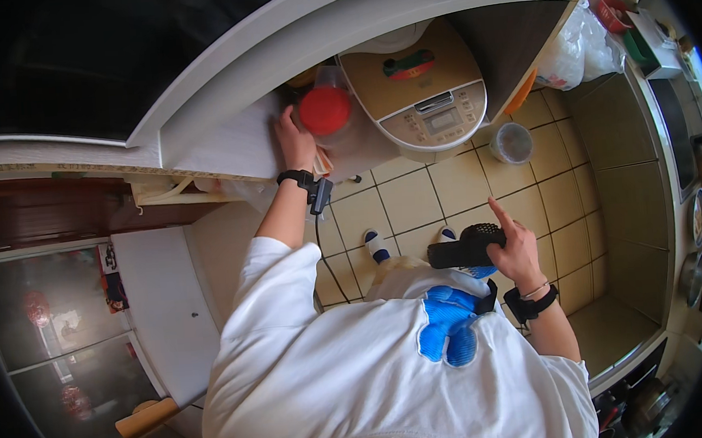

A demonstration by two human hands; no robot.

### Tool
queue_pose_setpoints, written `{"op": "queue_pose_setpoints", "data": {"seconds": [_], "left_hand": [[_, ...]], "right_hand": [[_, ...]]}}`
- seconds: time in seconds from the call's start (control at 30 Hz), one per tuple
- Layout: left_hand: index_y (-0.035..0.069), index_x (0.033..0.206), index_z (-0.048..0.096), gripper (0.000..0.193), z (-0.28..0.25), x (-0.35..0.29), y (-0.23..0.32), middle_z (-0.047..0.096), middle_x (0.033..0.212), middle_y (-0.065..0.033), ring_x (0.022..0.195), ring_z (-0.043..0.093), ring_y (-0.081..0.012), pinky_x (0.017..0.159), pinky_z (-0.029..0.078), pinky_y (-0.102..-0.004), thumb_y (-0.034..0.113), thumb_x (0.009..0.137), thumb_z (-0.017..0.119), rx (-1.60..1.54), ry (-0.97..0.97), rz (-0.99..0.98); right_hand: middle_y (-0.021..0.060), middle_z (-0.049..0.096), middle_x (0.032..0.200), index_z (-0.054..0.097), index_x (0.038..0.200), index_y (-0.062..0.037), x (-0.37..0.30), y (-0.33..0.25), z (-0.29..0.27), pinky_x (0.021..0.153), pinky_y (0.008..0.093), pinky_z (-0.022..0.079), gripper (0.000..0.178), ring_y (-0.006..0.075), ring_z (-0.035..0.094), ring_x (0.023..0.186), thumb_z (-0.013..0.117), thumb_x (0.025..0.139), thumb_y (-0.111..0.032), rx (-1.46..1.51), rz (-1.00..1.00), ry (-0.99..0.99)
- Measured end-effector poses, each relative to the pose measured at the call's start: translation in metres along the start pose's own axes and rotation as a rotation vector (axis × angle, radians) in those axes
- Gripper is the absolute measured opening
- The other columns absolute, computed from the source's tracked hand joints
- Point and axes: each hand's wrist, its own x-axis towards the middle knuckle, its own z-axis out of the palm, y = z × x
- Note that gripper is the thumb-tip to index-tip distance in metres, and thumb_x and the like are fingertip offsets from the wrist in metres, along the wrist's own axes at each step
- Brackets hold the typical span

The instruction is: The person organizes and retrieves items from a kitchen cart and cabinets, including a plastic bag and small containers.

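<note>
A clear jar with a red lid (325, 111) stands on the shelf, left of the rice cooker (427, 87). My left hand (295, 141) is closed against the jar's left side, its fingers along the wall below the lid; the thumb is mostly hidden. In front of my waist my right hand (519, 248) grips a black handheld device with a perforated end (481, 244), the index finger stretched out along the far side. The rice cooker has a gold top and a pale control panel, with its lid down.
A clear round tub (513, 143) stands on the tiled floor (438, 188) beyond my right hand. Plastic bags (575, 49) and a red basket (612, 13) are on the counter at the far right. The wooden shelf edge (225, 171) runs beside my left wrist.
</note>
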Motion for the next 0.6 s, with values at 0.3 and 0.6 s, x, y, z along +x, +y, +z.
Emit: {"op": "queue_pose_setpoints", "data": {"seconds": [0.3,0.6], "left_hand": [[0.016,0.142,0.035,0.067,0.017,0.052,0.083,0.035,0.141,-0.0209,0.128,0.036,-0.0388,0.106,0.032,-0.0447,0.025,0.082,0.064,0.167,-0.040,0.294],[0.020,0.125,0.050,0.060,0.028,0.072,0.091,0.039,0.131,-0.0210,0.120,0.044,-0.0405,0.098,0.041,-0.0480,0.026,0.069,0.073,0.339,-0.211,0.043]], "right_hand": [[0.0194,0.059,0.072,0.048,0.134,-0.0153,-0.006,0.000,-0.013,0.071,0.0439,0.049,0.077,0.0382,0.058,0.072,0.055,0.057,-0.010,0.017,0.097,0.089],[0.0202,0.058,0.072,0.049,0.133,-0.0139,-0.045,0.004,0.003,0.072,0.0434,0.048,0.075,0.0381,0.057,0.072,0.055,0.058,-0.010,0.015,0.227,0.190]]}}
